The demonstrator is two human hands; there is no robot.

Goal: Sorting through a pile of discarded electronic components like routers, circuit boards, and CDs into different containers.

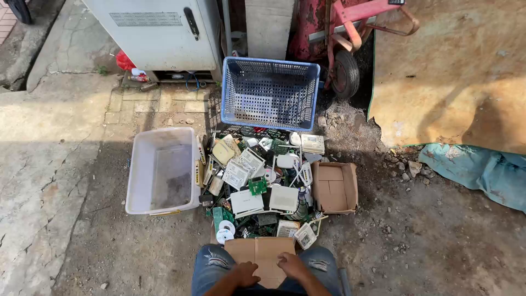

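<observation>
harsh daylight outdoors, with one deep band of shade

sun falls hard on the concrete at upper left and on the brown board [460, 71] at upper right, which is nearly washed out. a broad shadow covers the lower left ground, its edge crisp. the blue crate [270, 92] casts a dotted lattice shadow beside it. white casings in the scrap pile [263, 186] glare a little. focus is sharp throughout; straight lines bend slightly toward the corners.
</observation>
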